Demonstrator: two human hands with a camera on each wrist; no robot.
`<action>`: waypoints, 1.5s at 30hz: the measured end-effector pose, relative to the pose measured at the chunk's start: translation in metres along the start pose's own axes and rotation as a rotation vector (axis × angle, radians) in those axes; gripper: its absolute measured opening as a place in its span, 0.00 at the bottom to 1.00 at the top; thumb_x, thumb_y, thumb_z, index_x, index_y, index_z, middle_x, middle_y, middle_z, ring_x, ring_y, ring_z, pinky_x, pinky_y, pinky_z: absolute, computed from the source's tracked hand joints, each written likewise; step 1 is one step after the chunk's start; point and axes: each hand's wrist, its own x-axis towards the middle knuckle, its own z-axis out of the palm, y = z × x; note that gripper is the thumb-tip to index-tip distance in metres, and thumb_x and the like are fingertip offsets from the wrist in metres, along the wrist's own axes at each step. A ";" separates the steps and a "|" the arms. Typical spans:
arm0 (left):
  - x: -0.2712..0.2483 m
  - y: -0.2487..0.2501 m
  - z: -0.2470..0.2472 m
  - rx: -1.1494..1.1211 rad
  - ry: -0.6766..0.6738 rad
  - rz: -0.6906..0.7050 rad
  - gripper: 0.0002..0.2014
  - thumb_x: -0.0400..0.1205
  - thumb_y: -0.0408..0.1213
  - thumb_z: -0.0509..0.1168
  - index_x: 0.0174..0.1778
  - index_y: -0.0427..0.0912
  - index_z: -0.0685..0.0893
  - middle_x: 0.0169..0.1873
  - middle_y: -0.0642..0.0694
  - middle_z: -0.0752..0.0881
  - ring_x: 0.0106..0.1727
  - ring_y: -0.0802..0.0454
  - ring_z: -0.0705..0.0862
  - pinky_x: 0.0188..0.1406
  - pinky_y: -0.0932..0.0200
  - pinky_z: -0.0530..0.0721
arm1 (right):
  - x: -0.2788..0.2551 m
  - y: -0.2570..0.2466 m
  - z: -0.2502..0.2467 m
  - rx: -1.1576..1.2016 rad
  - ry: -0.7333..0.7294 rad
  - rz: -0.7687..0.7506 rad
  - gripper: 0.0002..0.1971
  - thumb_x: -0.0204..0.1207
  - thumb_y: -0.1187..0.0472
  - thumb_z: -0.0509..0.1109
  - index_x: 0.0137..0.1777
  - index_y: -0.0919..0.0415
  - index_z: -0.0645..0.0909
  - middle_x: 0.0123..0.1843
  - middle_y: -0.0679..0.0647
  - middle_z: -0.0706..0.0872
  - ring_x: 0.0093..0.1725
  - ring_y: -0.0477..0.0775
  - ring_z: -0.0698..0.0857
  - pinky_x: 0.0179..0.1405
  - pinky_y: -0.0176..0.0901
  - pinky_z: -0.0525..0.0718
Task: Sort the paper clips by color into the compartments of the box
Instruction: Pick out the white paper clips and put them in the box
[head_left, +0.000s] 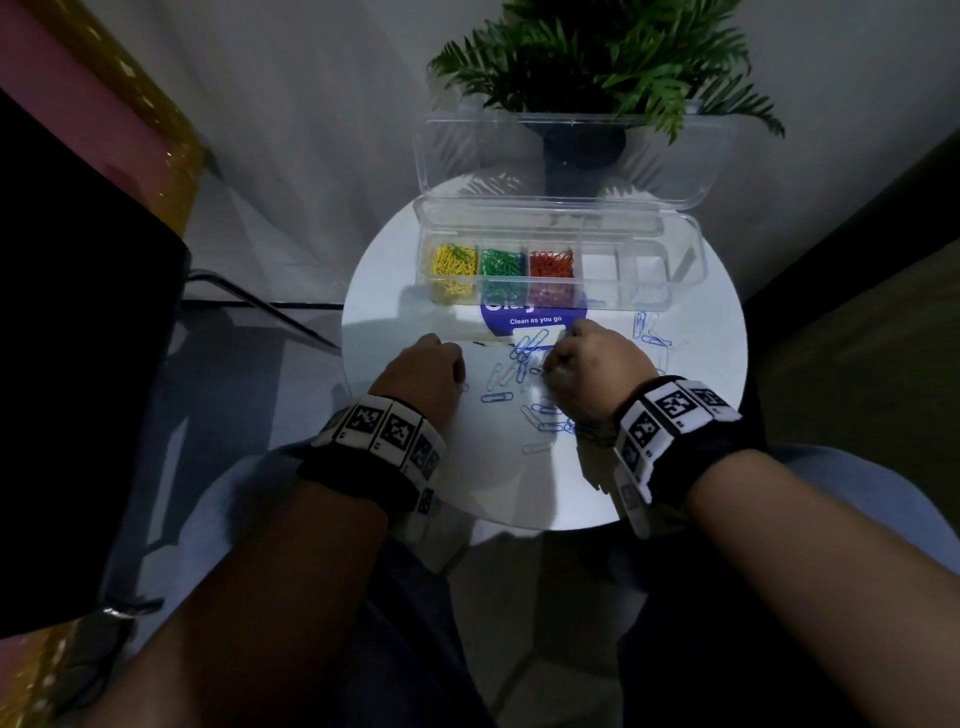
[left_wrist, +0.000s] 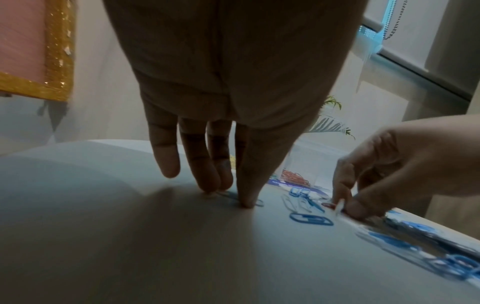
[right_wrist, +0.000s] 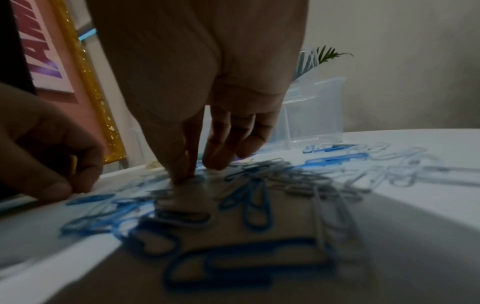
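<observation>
A clear compartment box (head_left: 680, 270) stands open at the back of the round white table (head_left: 493, 483). From its left it holds yellow clips (head_left: 452, 265), green clips (head_left: 501, 265) and red clips (head_left: 550, 265); the right compartments look empty. Loose blue clips (head_left: 524, 351) and white clips (head_left: 537, 447) lie scattered between and around my hands. My left hand (left_wrist: 233, 197) points down, thumb and fingers pinching a blue clip (left_wrist: 259, 203) on the table. My right hand (right_wrist: 183, 176) pinches a white clip (left_wrist: 340, 205) off the pile with thumb and forefinger.
The box lid (head_left: 571, 156) stands upright behind the box, and a potted fern (head_left: 608, 62) rises behind it. A blue round sticker (head_left: 535, 319) lies in front of the box. More clips (head_left: 649, 332) lie at the right. A dark chair (head_left: 78, 364) stands at the left.
</observation>
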 end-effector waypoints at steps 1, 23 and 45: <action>0.000 0.000 0.000 0.003 -0.002 -0.004 0.04 0.79 0.34 0.65 0.47 0.43 0.84 0.53 0.41 0.79 0.56 0.42 0.81 0.58 0.51 0.80 | 0.001 -0.001 0.000 -0.016 0.007 -0.006 0.08 0.74 0.58 0.68 0.46 0.57 0.88 0.53 0.58 0.81 0.50 0.61 0.83 0.48 0.44 0.80; -0.001 0.010 -0.004 -0.102 -0.045 0.036 0.05 0.80 0.31 0.61 0.44 0.46 0.73 0.52 0.40 0.82 0.53 0.41 0.81 0.53 0.53 0.77 | -0.003 0.010 -0.024 0.324 0.060 0.037 0.05 0.77 0.63 0.65 0.43 0.56 0.82 0.45 0.55 0.91 0.39 0.52 0.85 0.46 0.41 0.79; 0.003 0.004 -0.004 -0.292 -0.018 0.029 0.06 0.79 0.31 0.65 0.42 0.46 0.75 0.42 0.48 0.83 0.41 0.50 0.79 0.41 0.64 0.73 | 0.034 -0.027 -0.081 0.310 0.360 -0.040 0.07 0.76 0.63 0.67 0.48 0.60 0.87 0.46 0.53 0.88 0.35 0.41 0.79 0.43 0.29 0.71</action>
